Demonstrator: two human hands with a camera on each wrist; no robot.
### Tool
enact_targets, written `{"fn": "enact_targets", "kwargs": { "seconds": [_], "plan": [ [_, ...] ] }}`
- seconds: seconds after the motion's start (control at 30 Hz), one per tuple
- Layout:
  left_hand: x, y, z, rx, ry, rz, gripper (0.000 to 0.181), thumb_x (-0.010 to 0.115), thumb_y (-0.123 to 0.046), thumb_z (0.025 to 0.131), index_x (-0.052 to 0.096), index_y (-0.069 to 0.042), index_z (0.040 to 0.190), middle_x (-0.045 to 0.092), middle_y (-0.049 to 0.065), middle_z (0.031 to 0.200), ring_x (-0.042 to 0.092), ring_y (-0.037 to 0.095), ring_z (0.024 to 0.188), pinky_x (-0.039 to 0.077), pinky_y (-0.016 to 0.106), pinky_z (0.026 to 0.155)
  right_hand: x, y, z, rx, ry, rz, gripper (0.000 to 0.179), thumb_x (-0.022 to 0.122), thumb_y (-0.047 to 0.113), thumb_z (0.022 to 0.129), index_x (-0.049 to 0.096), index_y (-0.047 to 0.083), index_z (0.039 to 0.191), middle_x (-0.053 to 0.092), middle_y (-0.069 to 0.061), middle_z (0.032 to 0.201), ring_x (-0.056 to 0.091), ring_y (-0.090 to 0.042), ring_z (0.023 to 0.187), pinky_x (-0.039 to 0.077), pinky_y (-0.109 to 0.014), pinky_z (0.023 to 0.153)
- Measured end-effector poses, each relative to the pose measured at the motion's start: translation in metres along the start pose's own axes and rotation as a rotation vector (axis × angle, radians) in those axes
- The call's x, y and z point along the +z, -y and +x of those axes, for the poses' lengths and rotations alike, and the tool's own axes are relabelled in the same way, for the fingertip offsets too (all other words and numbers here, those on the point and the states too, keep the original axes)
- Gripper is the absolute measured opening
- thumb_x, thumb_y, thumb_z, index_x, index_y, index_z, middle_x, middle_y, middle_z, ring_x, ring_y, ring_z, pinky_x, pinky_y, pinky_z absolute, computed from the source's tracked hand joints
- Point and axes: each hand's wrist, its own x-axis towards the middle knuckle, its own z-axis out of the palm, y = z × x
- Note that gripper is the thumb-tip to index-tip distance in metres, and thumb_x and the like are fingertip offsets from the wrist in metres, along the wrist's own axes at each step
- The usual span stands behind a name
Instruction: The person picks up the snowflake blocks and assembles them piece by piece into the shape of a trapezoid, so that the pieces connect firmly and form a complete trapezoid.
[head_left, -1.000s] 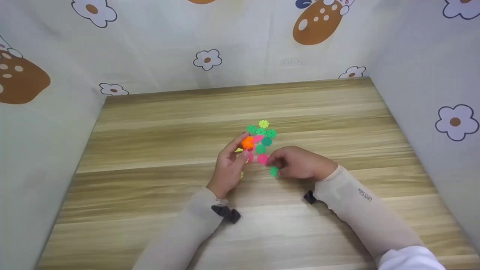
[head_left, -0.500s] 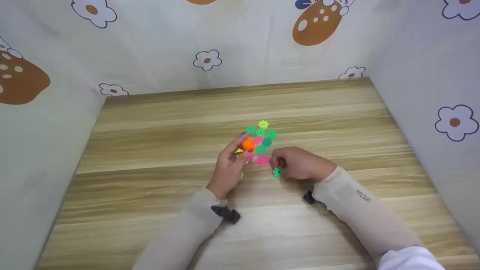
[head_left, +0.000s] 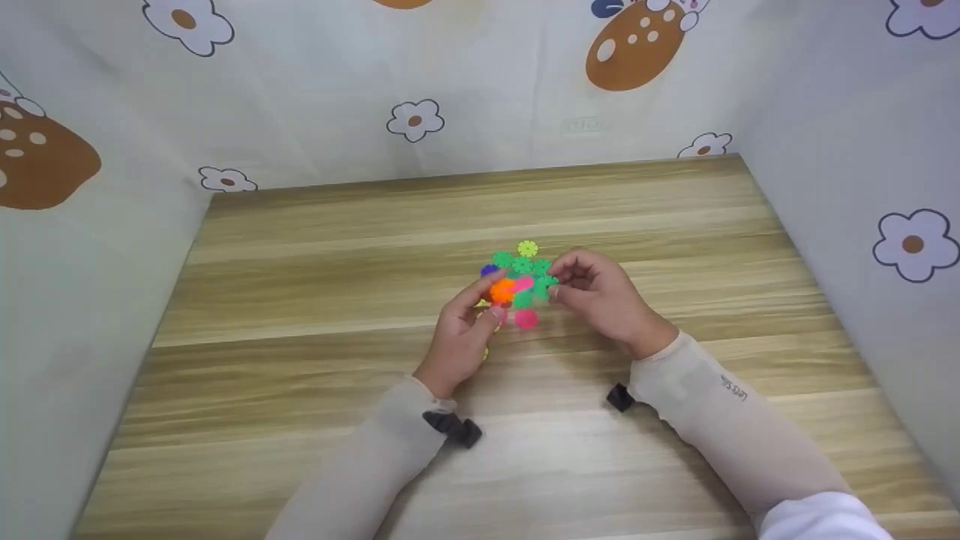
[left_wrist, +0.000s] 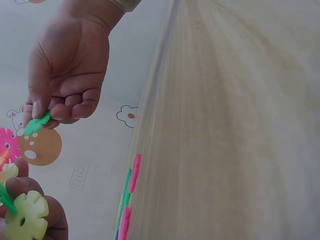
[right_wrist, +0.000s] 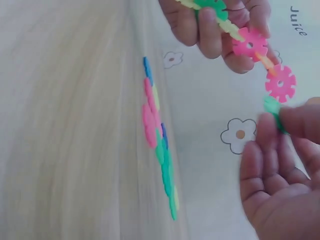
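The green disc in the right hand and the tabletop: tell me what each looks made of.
Green disc: probably moulded plastic, fairly matte; the even, bright colour and thin notched shape suggest it.
Tabletop: wood or a wood-look laminate with a slight sheen; grain-like bands and a pale glare near the person show, but the pictures cannot settle which.

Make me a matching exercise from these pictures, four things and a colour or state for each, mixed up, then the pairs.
1. left hand
2. right hand
3. tabletop
4. topmost flower piece in the head view

A. yellow
B. pinches a green piece
C. wood-grained
D. holds a chain of joined pieces

Pairs: 1-D, 2-B, 3-C, 4-A
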Motion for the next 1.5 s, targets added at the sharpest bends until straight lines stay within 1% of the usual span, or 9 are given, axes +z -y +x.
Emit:
{"fn": "enact_targets", "kwargs": {
  "seconds": [0.13, 0.43, 0.6, 0.83, 0.97, 1.17, 1.27, 1.4, 1.5],
  "plan": [
    [-0.0007, -0.0003, -0.0003, -0.011, 0.012, 0.012, 0.049, 0.056, 0.000, 0.102, 0.060, -0.013, 0.149, 0.060, 0.009, 0.126, 0.055, 0.026, 0.110, 0.052, 0.027, 0.070, 0.0001, 0.0013, -0.0003, -0.056, -0.065, 0.082, 0.022, 0.066, -0.009, 0.093, 0.064, -0.013, 0.114, 0.065, -0.020, 0.101, 0.066, -0.022, 0.086, 0.062, -0.032, 0.083],
    [-0.0011, -0.0004, -0.0012, -0.002, 0.017, 0.046, 0.049, 0.057, 0.000, 0.102, 0.060, -0.013, 0.149, 0.062, 0.008, 0.127, 0.056, 0.026, 0.111, 0.053, 0.029, 0.072, 0.0005, 0.0000, -0.0007, -0.068, -0.040, 0.067, 0.018, 0.067, -0.008, 0.095, 0.068, -0.009, 0.113, 0.066, -0.015, 0.101, 0.067, -0.024, 0.087, 0.062, -0.031, 0.083],
    [-0.0006, -0.0013, -0.0014, 0.004, 0.027, 0.046, 0.049, 0.058, 0.000, 0.103, 0.060, -0.013, 0.150, 0.061, 0.011, 0.125, 0.056, 0.024, 0.105, 0.049, 0.024, 0.061, 0.0008, 0.0013, -0.0013, -0.066, -0.049, 0.076, 0.019, 0.067, -0.008, 0.095, 0.068, -0.013, 0.113, 0.068, -0.013, 0.101, 0.065, -0.020, 0.087, 0.060, -0.029, 0.081],
    [-0.0015, -0.0019, -0.0024, -0.057, 0.055, 0.063, 0.050, 0.057, -0.003, 0.102, 0.061, -0.019, 0.149, 0.060, 0.012, 0.122, 0.044, 0.015, 0.059, 0.040, 0.021, 0.048, 0.0036, 0.0025, -0.0026, -0.091, -0.047, 0.040, 0.017, 0.069, -0.006, 0.095, 0.073, -0.009, 0.111, 0.073, -0.014, 0.108, 0.068, -0.015, 0.091, 0.059, -0.027, 0.083],
    [-0.0025, -0.0031, -0.0031, -0.080, 0.064, 0.072, 0.050, 0.057, -0.004, 0.102, 0.061, -0.018, 0.150, 0.059, 0.013, 0.123, 0.040, 0.014, 0.052, 0.039, 0.021, 0.047, 0.0048, 0.0023, -0.0038, -0.109, -0.040, 0.021, 0.016, 0.069, -0.006, 0.095, 0.076, -0.005, 0.109, 0.075, -0.006, 0.105, 0.068, -0.014, 0.089, 0.059, -0.026, 0.082],
    [-0.0013, -0.0048, -0.0028, -0.072, 0.084, 0.105, 0.047, 0.059, -0.010, 0.103, 0.061, -0.019, 0.149, 0.063, 0.006, 0.142, 0.038, 0.016, 0.051, 0.041, 0.022, 0.049, 0.0071, 0.0024, -0.0055, -0.120, -0.040, -0.008, 0.016, 0.068, -0.007, 0.095, 0.076, -0.004, 0.108, 0.074, -0.003, 0.100, 0.066, -0.014, 0.084, 0.058, -0.025, 0.079],
    [0.0000, -0.0036, -0.0024, -0.045, 0.087, 0.125, 0.046, 0.061, -0.011, 0.104, 0.062, -0.021, 0.149, 0.062, 0.001, 0.148, 0.051, 0.016, 0.067, 0.050, 0.025, 0.059, 0.0078, 0.0025, -0.0060, -0.117, -0.048, -0.013, 0.016, 0.068, -0.007, 0.095, 0.076, -0.004, 0.108, 0.074, -0.004, 0.098, 0.064, -0.015, 0.083, 0.057, -0.024, 0.077],
    [0.0009, -0.0008, -0.0013, -0.021, 0.055, 0.112, 0.047, 0.061, -0.007, 0.104, 0.062, -0.019, 0.149, 0.064, 0.004, 0.138, 0.056, 0.019, 0.098, 0.054, 0.028, 0.070, 0.0061, 0.0009, -0.0046, -0.111, -0.036, 0.005, 0.022, 0.066, -0.009, 0.095, 0.071, -0.009, 0.116, 0.072, -0.010, 0.107, 0.063, -0.017, 0.087, 0.056, -0.024, 0.078],
    [0.0010, -0.0007, -0.0010, -0.018, 0.017, 0.047, 0.047, 0.059, -0.004, 0.103, 0.060, -0.014, 0.149, 0.060, 0.010, 0.120, 0.054, 0.020, 0.079, 0.047, 0.024, 0.057, 0.0025, -0.0018, -0.0017, -0.076, -0.013, 0.045, 0.034, 0.058, -0.012, 0.094, 0.062, -0.010, 0.127, 0.065, -0.019, 0.124, 0.061, -0.020, 0.086, 0.054, -0.023, 0.076]
  ]
}}
